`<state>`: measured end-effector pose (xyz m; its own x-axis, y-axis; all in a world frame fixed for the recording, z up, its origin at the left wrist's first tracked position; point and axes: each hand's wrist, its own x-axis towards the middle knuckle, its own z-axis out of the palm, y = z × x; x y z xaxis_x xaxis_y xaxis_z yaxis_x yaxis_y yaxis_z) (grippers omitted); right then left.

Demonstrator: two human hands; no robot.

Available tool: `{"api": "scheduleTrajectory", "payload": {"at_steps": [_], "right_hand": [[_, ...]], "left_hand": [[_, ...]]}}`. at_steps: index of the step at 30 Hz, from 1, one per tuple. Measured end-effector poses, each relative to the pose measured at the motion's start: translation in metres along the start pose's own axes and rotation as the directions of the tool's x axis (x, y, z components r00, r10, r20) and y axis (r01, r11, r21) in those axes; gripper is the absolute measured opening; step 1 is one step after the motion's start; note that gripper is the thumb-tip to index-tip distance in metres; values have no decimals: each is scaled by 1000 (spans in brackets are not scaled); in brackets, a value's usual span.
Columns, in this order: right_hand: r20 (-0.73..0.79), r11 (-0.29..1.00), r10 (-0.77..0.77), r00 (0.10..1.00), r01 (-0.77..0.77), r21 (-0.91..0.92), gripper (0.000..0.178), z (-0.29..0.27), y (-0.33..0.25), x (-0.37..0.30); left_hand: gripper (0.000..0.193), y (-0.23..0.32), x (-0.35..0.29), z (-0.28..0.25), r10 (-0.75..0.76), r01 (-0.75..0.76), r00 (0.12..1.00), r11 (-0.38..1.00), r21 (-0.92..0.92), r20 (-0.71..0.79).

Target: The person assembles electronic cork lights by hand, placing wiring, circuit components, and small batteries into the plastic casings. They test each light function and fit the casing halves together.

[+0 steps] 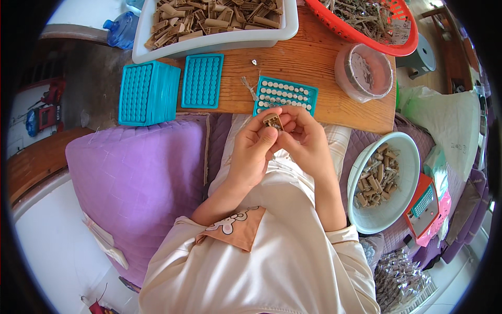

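A small brown plastic casing (273,121) with something metallic inside is held over my lap, near the table's front edge. My left hand (252,152) pinches it between thumb and fingers. My right hand (306,138) has its fingers closed at the casing's other side; fingers partly hide what they grip. Just beyond the hands lies a teal tray (312,93) with rows of round white pieces in its pockets. Thin wires (248,86) lie at its left edge, and a small shiny piece (254,62) is farther back on the table.
Stacked teal trays (137,94) and a single tray (203,81) stand at left. Behind them is a white tub (219,39) of brown casings. A red basket (361,36) with wires and a clear round container (342,73) are at right. A pale basin (410,157) holds more casings.
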<state>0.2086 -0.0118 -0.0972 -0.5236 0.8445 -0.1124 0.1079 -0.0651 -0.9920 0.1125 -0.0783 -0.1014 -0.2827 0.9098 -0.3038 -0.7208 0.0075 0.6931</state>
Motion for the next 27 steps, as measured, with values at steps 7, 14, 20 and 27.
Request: {"api": "scheduleTrajectory", "payload": {"at_steps": [7, 14, 20, 27], "right_hand": [[169, 904, 200, 965, -248, 348, 21, -4, 11, 0], [115, 990, 138, 984, -139, 3, 21, -24, 38, 1], [-125, 683, -348, 929, 161, -712, 19, -51, 63, 26], [103, 457, -339, 935, 260, -851, 21, -55, 65, 30]], "left_hand": [[37, 0, 3, -14, -105, 105, 994, 994, 0, 23], [37, -8, 3, -30, -184, 184, 983, 983, -19, 8], [36, -1, 8, -38, -240, 240, 971, 971, 6, 24], [38, -3, 11, -34, -288, 291, 956, 956, -47, 60]]}}
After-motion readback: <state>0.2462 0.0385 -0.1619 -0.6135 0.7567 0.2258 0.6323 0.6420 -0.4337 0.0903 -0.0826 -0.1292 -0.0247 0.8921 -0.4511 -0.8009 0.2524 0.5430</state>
